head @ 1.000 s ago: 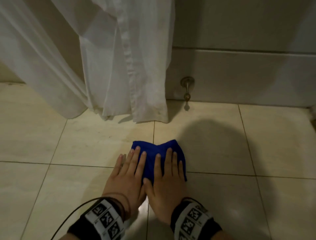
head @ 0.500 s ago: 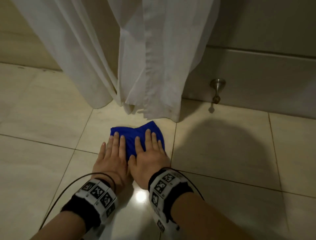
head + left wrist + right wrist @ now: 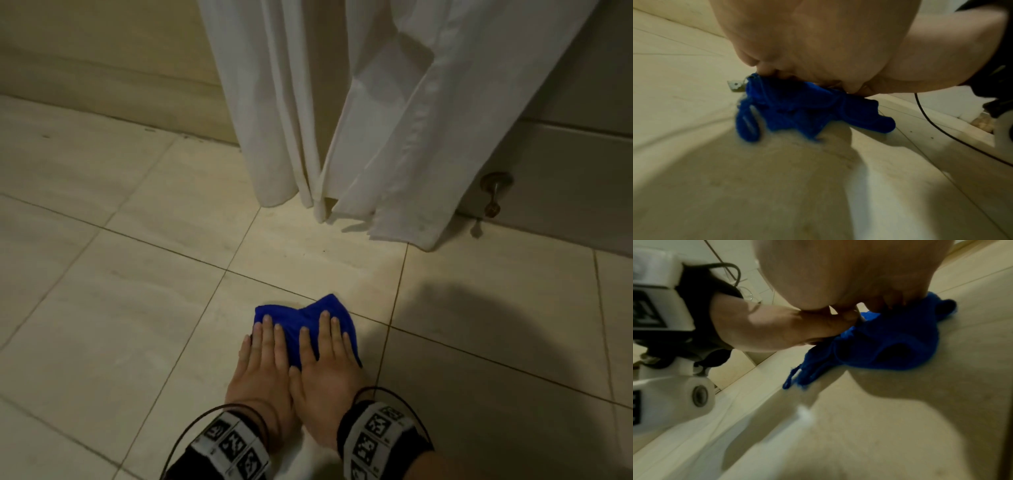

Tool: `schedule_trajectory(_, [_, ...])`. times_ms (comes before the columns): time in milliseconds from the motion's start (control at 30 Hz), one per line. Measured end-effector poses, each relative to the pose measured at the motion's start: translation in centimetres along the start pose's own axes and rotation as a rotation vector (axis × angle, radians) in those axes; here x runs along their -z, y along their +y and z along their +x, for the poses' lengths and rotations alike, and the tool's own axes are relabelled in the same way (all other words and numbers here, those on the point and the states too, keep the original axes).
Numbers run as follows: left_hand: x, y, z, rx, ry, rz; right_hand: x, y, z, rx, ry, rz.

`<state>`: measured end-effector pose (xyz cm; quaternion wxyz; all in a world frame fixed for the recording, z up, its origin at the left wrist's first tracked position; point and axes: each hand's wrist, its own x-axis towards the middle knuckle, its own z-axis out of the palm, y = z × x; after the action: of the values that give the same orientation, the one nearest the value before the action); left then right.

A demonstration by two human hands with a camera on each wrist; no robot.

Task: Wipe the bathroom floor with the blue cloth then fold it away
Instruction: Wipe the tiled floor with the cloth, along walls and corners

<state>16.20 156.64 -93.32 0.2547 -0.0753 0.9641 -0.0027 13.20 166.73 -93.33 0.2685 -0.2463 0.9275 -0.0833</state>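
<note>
1. Blue cloth [image 3: 305, 322] sits bunched on the floor tile [image 3: 137, 342], lower centre of frame.
2. My left hand [image 3: 262, 373] and right hand [image 3: 327, 370] press it, fingers straight, flat, gripping nothing.
3. Keep palms loaded evenly; steer clear of the curtain hem [image 3: 394, 226] at upper right.

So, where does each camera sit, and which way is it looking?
Head: looks down at both hands, left hand and right hand, flat on the blue cloth, white curtain beyond.
Left wrist: low, looks along the palm at the cloth.
Right wrist: low, along the right palm; left wrist band visible.
Shared: all show the cloth on the tiled floor.
</note>
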Motion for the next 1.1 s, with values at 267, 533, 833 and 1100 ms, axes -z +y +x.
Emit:
schedule_trajectory(267, [2.3,-0.4,5.6,0.088,-0.13,0.139,2.2,1.5,4.9,-0.01,-0.062,0.011])
schedule_trajectory(533, [6.2,-1.4,14.7,0.017,-0.118,0.127,6.8,3.0,12.2,-0.128,-0.052,-0.023])
schedule_trajectory(833, [8.9,-0.3,20.7,-0.003,0.005,0.16,10.3,5.3,16.8,-0.188,-0.028,0.073])
schedule_trajectory(1100, [10.2,1.5,22.6,-0.037,-0.018,0.232,10.7,7.5,16.2,-0.148,0.057,0.152])
